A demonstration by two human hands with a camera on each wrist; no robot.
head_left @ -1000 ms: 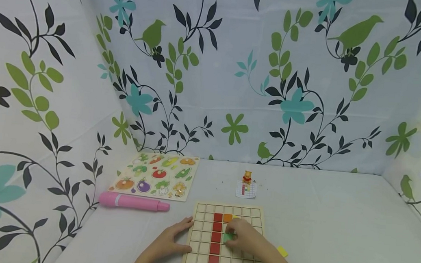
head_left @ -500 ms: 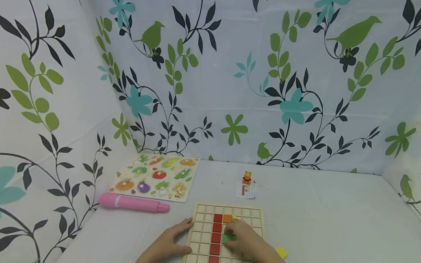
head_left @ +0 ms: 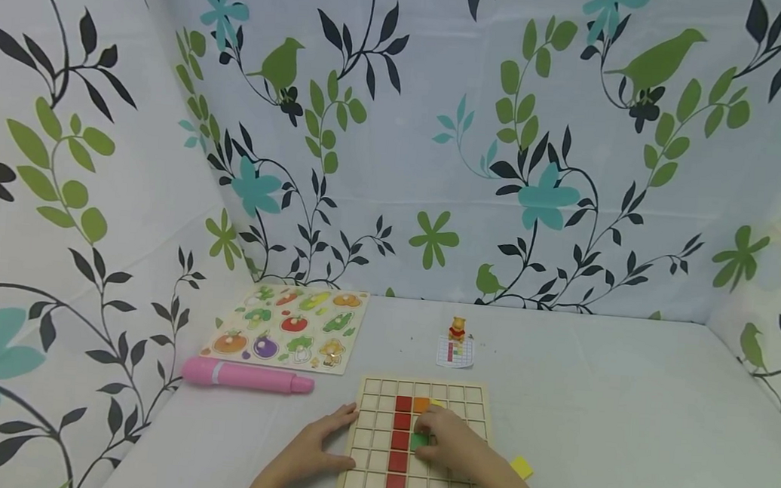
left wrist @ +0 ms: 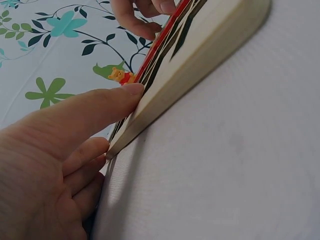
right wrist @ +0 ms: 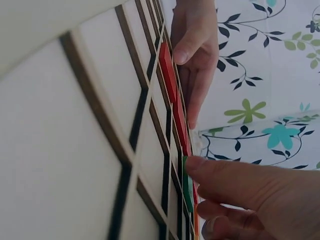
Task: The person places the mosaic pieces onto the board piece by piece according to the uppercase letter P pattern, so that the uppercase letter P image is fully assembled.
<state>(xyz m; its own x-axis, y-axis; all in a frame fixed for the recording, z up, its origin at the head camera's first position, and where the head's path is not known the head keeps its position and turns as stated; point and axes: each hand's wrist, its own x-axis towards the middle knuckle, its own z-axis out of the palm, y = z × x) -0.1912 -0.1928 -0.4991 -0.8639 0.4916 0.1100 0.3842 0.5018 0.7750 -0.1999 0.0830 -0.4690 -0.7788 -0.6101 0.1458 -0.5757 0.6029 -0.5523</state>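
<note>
A wooden grid board lies on the table with a column of several red tiles. An orange tile and a partly hidden yellow tile sit right of the top red one. My right hand pinches a green tile at a cell beside the third red tile. The right wrist view shows the thumb on that green tile, low against the grid. My left hand rests at the board's left edge with thumb and fingers extended; its thumb touches the board's side in the left wrist view.
A loose yellow tile lies right of the board, by the right forearm. Beyond the board are a small bear figurine and a paper with a coloured grid. A vegetable puzzle board and a pink pen-shaped toy lie to the left.
My right hand has shifted very slightly left, and the green tile now looks lower and more squarely in its cell. The left hand keeps its place at the board's edge.
</note>
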